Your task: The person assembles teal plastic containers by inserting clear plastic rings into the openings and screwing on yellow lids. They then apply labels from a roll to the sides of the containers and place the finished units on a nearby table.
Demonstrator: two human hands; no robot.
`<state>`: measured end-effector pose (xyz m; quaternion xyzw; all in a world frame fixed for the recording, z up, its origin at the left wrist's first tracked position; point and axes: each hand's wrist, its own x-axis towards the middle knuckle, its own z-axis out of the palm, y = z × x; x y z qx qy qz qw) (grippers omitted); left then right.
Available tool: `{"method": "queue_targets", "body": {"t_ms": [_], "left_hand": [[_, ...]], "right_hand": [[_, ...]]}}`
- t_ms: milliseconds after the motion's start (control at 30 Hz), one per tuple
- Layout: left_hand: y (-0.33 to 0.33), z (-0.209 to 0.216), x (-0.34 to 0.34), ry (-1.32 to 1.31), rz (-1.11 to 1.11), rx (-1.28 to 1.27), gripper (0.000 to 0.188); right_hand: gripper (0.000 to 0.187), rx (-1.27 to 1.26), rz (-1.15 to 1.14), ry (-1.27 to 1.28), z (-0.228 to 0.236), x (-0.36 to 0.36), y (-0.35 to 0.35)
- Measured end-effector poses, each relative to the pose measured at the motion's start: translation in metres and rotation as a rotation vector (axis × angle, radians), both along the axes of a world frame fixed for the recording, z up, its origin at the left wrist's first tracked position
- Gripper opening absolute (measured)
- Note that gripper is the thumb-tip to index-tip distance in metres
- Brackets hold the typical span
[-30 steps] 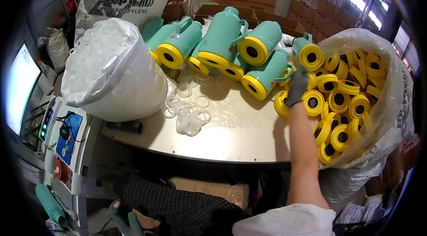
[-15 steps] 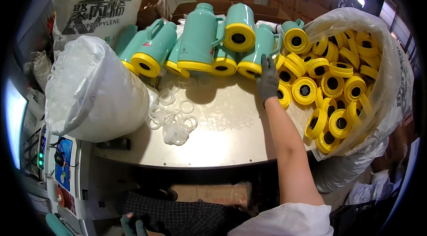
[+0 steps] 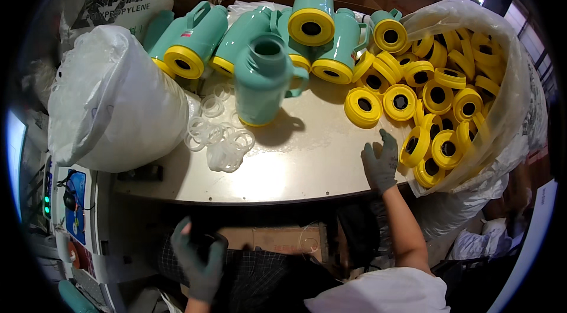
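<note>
Mid-table, a flask (image 3: 263,88) with its open neck up and handle to the right, beside the white rings (image 3: 224,153). Neck interior too dark to read; it may lean slightly, hard to judge through the fisheye. Back flasks (image 3: 198,35) overlap, yellow bottoms mostly facing out; far-left one largely hidden behind its neighbour. Lower-left bottle (image 3: 74,296) is cut off by the picture rim, screen (image 3: 15,142) too. Yellow bases (image 3: 438,95) heaped in the clear sack (image 3: 517,41), lower ones covered, some out on the table (image 3: 283,180).

Right hand (image 3: 381,165), grey glove: fingers apart and loosely bent, nothing held, just left of the nearest bases. Can't tell whether its underside touches the table.

Left hand (image 3: 199,266), gloved, one fingertip bare: nearer than the table edge, above the lap, thumb and fingers well apart, nothing visible in it. Its forearm runs off the lower edge.
</note>
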<state>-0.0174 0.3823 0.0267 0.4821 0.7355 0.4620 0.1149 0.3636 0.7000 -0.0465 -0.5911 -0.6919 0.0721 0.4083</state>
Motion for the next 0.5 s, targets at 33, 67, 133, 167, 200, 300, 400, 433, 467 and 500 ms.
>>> {"method": "queue_targets", "body": {"t_ms": [33, 67, 133, 167, 200, 300, 400, 433, 467, 500], "left_hand": [[0.028, -0.004, 0.003, 0.121, -0.034, 0.038, 0.084], [0.056, -0.005, 0.009, 0.246, -0.063, 0.081, 0.091], [0.1, -0.001, 0.017, 0.331, -0.098, 0.193, 0.106], [0.124, 0.004, 0.024, 0.289, -0.155, 0.22, 0.112], [0.144, 0.003, 0.029, 0.24, -0.217, 0.237, 0.118], [0.178, -0.01, 0.036, 0.223, -0.304, 0.294, 0.121], [0.187, -0.025, 0.044, 0.158, -0.398, 0.224, 0.107], [0.186, -0.026, 0.043, 0.2, -0.387, 0.241, 0.106], [0.184, -0.026, 0.047, 0.235, -0.384, 0.262, 0.104], [0.178, -0.023, 0.05, 0.183, -0.398, 0.235, 0.104]], "right_hand": [[0.066, 0.007, 0.03, 0.083, -0.008, 0.001, -0.006], [0.07, 0.017, 0.063, 0.17, -0.014, -0.004, -0.009], [0.09, 0.012, 0.192, 0.17, 0.016, -0.044, -0.019], [0.099, 0.063, 0.3, 0.314, 0.032, -0.068, -0.021], [0.108, 0.103, 0.354, 0.343, 0.039, -0.087, -0.021], [0.104, 0.389, 0.381, 0.107, 0.086, -0.128, -0.015], [0.082, 0.425, 0.558, -0.183, 0.121, -0.139, -0.015], [0.074, 0.391, 0.556, -0.136, 0.119, -0.139, -0.016], [0.065, 0.358, 0.545, -0.1, 0.117, -0.135, -0.017], [0.057, 0.351, 0.498, -0.053, 0.118, -0.136, -0.018]]}}
